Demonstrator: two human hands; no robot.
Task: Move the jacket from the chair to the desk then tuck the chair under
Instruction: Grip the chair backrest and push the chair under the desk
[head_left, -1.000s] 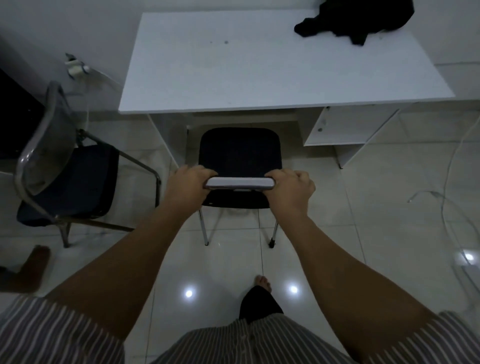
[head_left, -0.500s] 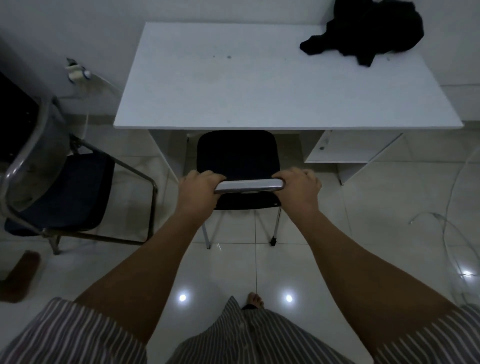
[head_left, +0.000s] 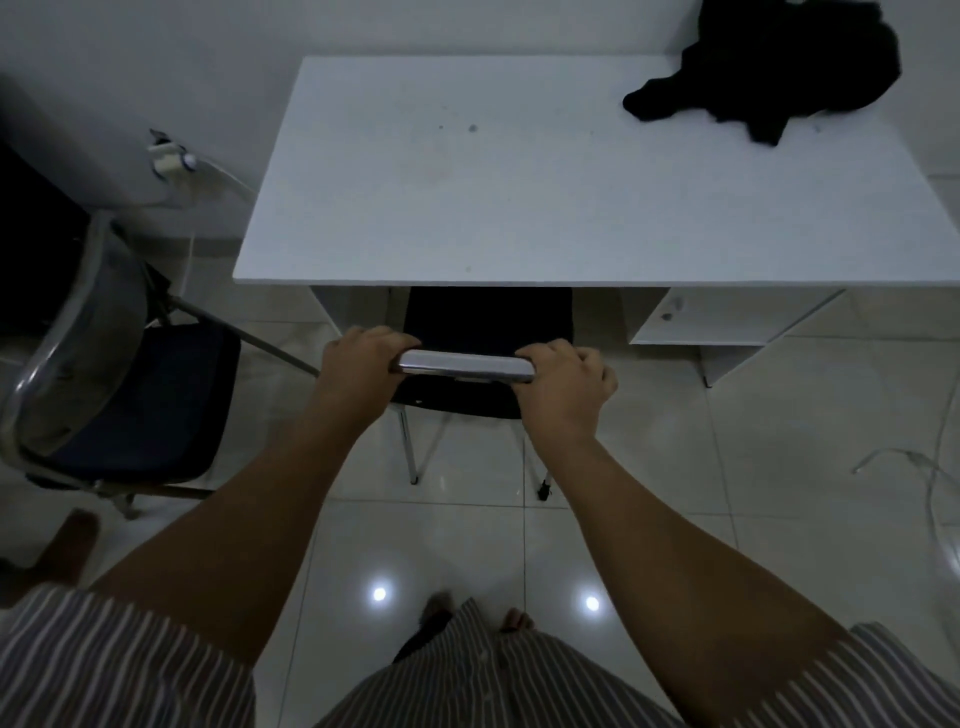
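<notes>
Jacket (head_left: 769, 73) lies on the surface (head_left: 519, 208); my left hand (head_left: 358, 364) and right hand (head_left: 566, 384) grip the chair (head_left: 483, 322) backrest. Next: push it fully under.

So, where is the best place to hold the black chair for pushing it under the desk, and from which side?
Grip the silver top rail of the chair's backrest from behind, one hand near each end, as the left hand and right hand do now. The rail lies level and parallel to the desk edge, so a two-ended hold should push the chair in straight.
</notes>
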